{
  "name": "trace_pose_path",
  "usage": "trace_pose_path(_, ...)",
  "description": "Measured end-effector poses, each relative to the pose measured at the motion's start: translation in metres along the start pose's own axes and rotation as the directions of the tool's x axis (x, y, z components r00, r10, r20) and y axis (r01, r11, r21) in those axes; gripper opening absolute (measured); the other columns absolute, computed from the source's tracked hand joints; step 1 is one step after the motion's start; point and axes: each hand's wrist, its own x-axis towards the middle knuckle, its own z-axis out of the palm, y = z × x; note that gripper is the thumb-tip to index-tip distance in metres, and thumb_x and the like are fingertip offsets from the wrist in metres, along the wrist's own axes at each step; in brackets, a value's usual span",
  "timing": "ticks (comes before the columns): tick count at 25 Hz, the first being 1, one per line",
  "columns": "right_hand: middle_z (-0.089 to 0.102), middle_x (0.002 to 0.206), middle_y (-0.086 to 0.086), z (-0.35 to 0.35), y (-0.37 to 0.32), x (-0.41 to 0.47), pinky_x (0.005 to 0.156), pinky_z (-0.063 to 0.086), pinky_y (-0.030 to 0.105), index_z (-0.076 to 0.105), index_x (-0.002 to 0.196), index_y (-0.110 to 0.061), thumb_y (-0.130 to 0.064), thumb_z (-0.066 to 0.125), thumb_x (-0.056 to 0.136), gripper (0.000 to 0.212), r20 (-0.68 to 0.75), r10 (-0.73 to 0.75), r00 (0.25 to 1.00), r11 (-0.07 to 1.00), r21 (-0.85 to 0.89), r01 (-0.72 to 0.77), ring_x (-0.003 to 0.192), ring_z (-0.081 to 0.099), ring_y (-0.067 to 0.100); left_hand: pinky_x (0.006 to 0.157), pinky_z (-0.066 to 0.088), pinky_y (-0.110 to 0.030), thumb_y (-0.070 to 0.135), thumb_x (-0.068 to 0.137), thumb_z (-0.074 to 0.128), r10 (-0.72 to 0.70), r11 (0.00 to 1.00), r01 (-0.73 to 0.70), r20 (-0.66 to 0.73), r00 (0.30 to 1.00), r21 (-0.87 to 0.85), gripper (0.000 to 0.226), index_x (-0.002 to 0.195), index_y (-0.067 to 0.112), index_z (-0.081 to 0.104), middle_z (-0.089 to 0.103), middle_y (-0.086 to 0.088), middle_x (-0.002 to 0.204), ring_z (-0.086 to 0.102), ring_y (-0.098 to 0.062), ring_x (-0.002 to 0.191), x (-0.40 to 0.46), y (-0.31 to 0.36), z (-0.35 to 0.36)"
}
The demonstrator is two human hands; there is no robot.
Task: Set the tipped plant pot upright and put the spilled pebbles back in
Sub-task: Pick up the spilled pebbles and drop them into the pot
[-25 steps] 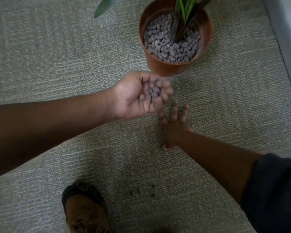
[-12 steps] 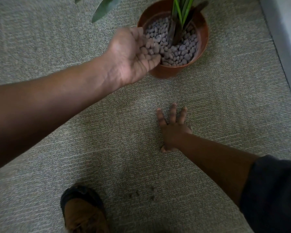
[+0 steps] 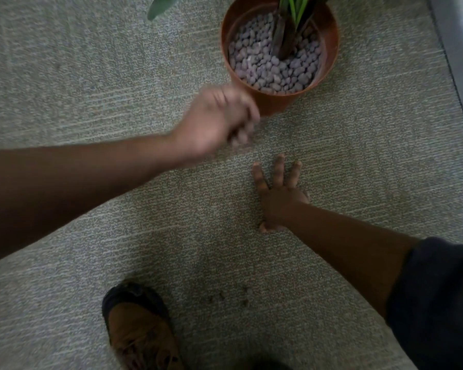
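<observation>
- The carpet floor [image 3: 91, 76] carries everything; the plant pot [image 3: 329, 49] stands upright at the far edge of the view, filled with grey-purple pebbles [image 3: 273, 68] around the plant's green stem [image 3: 292, 25].
- The left hand [image 3: 214, 121] hangs above the carpet just in front of the pot's near wall, palm down and blurred by motion. Its fingers [image 3: 241, 134] look loosely curled downward, but the blur hides whether they hold anything; I cannot tell.
- The right hand [image 3: 278, 196] lies flat on the carpet, fingers straight and spread, pointing toward the pot. It holds nothing and reads as a prop for the body's weight.
- A brown shoe [image 3: 139, 335] sits at the near edge, left of centre.
- The stray pebbles [image 3: 230, 299] are the smallest items: a few dark bits in a short row on the carpet, just right of the shoe, running roughly left to right.
- The relation that matters: those strays lie on the near side of both hands, toward the body, opposite to the pot. The right hand is somewhat nearer them but looks occupied bearing weight; the left is free, though farther off.
- My judgement: the pot is already set right, and the next reach must come back toward the shoe, then carry forward to the pot.
</observation>
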Motion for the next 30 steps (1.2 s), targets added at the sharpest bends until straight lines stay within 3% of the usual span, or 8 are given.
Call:
trace_pose_path(2,-0.058,0.142,0.017,0.000,0.000,0.001,0.105,0.035,0.074,-0.041,0.144,-0.035,-0.048,0.089,0.069,0.150,-0.009,-0.003,1.000,1.000,-0.008,0.003,0.135,-0.040,0.056,0.060,0.050,-0.021,0.000,0.093,0.061,0.023,0.932,-0.150,0.362,0.932,0.329,0.015,0.094,0.005,0.075,0.072,-0.003,0.080,0.063,-0.006,0.065,-0.032,-0.035,0.013)
trace_pose_path(4,-0.058,0.142,0.018,0.001,0.001,0.002,0.105,0.034,0.075,-0.041,0.144,-0.034,-0.047,0.089,0.069,0.151,-0.014,-0.001,1.000,1.000,-0.010,0.001,0.135,-0.040,0.056,0.073,0.048,-0.018,0.008,0.089,0.069,-0.055,0.808,-0.327,0.616,0.786,0.490,0.019,0.106,0.012,0.077,0.074,0.003,0.094,0.061,0.000,0.077,-0.064,-0.070,0.030)
trace_pose_path(8,-0.058,0.142,0.018,0.006,0.002,0.005,0.101,0.033,0.076,-0.044,0.142,-0.034,-0.048,0.090,0.066,0.155,-0.031,-0.009,0.999,1.000,-0.018,0.008,0.135,-0.039,0.057,0.113,0.032,-0.033,0.034,0.088,0.075,-0.309,0.657,-0.550,0.850,0.427,0.516,0.072,0.151,0.020,0.043,0.038,-0.007,0.156,0.033,-0.017,0.140,-0.118,-0.126,0.065)
trace_pose_path(11,-0.058,0.142,0.017,0.008,0.003,0.007,0.100,0.034,0.077,-0.045,0.140,-0.035,-0.049,0.091,0.064,0.156,-0.039,-0.005,0.999,1.000,-0.022,0.004,0.135,-0.039,0.057,0.122,0.008,-0.046,0.048,0.079,0.078,-0.280,0.408,-0.841,0.926,0.255,0.355,0.105,0.159,0.019,0.017,0.006,-0.008,0.168,-0.007,-0.030,0.154,-0.142,-0.151,0.089)
trace_pose_path(17,-0.061,0.138,0.017,0.009,0.003,0.011,0.098,0.034,0.077,-0.050,0.133,-0.037,-0.051,0.091,0.062,0.159,-0.048,0.005,0.999,1.000,-0.030,-0.007,0.134,-0.038,0.059,0.123,0.016,-0.045,0.047,0.087,0.069,-0.260,0.264,-0.942,0.956,0.136,0.205,0.086,0.156,0.017,0.027,0.016,-0.009,0.167,0.002,-0.030,0.154,-0.164,-0.164,0.098)
trace_pose_path(22,-0.060,0.140,0.018,0.009,0.003,0.011,0.099,0.034,0.077,-0.051,0.133,-0.036,-0.051,0.091,0.062,0.159,-0.043,-0.003,0.999,1.000,-0.028,0.002,0.134,-0.038,0.059,0.114,0.035,-0.036,0.027,0.104,0.037,-0.119,0.178,-0.977,0.988,0.097,0.117,0.038,0.139,0.026,0.052,0.043,0.002,0.152,0.033,-0.024,0.145,-0.167,-0.158,0.080)
trace_pose_path(27,-0.058,0.141,0.018,0.008,0.003,0.008,0.101,0.033,0.076,-0.050,0.136,-0.034,-0.051,0.090,0.065,0.157,-0.035,-0.009,0.999,0.999,-0.032,0.008,0.135,-0.038,0.059,0.081,0.048,-0.031,0.020,0.101,0.048,-0.058,0.285,-0.949,0.991,0.123,0.134,0.024,0.118,0.019,0.066,0.055,0.000,0.137,0.049,-0.025,0.122,-0.159,-0.154,0.076)
trace_pose_path(30,-0.058,0.141,0.019,0.008,0.002,0.007,0.102,0.033,0.076,-0.049,0.137,-0.034,-0.051,0.089,0.066,0.156,-0.034,-0.013,0.999,0.999,-0.035,0.012,0.135,-0.037,0.059,0.076,0.042,-0.034,0.016,0.102,0.047,-0.224,0.401,-0.898,0.970,0.097,0.183,0.023,0.119,0.012,0.063,0.049,-0.007,0.136,0.041,-0.029,0.122,-0.158,-0.158,0.080)
